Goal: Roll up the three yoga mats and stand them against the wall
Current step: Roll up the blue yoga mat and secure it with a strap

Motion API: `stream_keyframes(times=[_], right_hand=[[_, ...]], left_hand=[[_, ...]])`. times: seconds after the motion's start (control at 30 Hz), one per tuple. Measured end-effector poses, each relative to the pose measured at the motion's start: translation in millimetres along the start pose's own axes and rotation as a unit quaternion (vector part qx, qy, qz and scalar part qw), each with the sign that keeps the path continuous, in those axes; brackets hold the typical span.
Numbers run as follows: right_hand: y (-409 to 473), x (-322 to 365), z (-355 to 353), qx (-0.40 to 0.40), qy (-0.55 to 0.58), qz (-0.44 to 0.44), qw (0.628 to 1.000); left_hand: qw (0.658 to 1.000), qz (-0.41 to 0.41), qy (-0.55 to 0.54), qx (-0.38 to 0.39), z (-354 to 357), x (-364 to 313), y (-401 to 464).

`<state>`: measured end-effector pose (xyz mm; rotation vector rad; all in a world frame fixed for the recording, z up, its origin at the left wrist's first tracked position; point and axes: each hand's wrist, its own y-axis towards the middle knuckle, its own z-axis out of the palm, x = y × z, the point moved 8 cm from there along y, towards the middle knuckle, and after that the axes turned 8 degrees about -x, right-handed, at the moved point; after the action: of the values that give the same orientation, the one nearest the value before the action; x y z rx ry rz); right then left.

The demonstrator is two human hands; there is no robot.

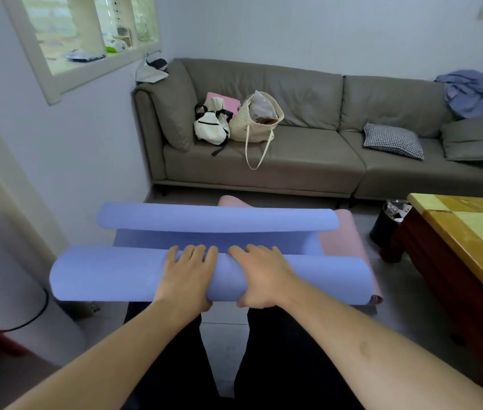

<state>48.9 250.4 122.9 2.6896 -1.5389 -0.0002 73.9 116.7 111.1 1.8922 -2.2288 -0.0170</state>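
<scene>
On blue mat (110,279), both hands, perhaps gripping

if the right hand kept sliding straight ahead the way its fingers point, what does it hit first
Probably the curled far end of the blue mat, across the flat strip beyond the right hand; depth is hard to judge.

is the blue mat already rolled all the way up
No, the blue mat is only partly rolled under the left hand and right hand; a flat stretch and its curled far end remain ahead.
</scene>
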Motion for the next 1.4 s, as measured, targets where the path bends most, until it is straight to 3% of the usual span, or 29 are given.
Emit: stream_keyframes(times=[0.23, 0.43, 0.63, 0.9, 1.2, 1.4], right_hand=[[-12.1, 9.6, -2.2, -0.039, -0.088, -0.036, 0.995], [-4.2, 5.9, -5.3, -0.003, -0.031, -0.027, 0.999], [7.5, -1.6, -7.4, 0.062, 0.031, -0.006, 0.998], [-16.3, 6.7, 13.4, -0.061, -0.104, -0.015, 0.993], [10.0, 2.0, 2.2, 0.013, -0.034, 0.006, 0.999], [-12.6, 9.8, 17.1, -0.101, -0.109, 0.016, 0.989]], left_hand=[[0.997, 0.012, -0.042, 0.067, -13.5, 9.0, 13.3], [0.993, 0.001, -0.058, 0.099, -13.2, 4.2, 11.4], [0.999, 0.007, -0.016, 0.028, -4.5, -4.7, 0.5], [0.997, -0.012, -0.039, 0.068, -6.4, -2.0, 8.5], [1.0, -0.017, 0.019, 0.016, 0.7, -10.4, -0.1], [0.999, -0.026, 0.005, 0.042, -1.0, -8.6, 11.7]])
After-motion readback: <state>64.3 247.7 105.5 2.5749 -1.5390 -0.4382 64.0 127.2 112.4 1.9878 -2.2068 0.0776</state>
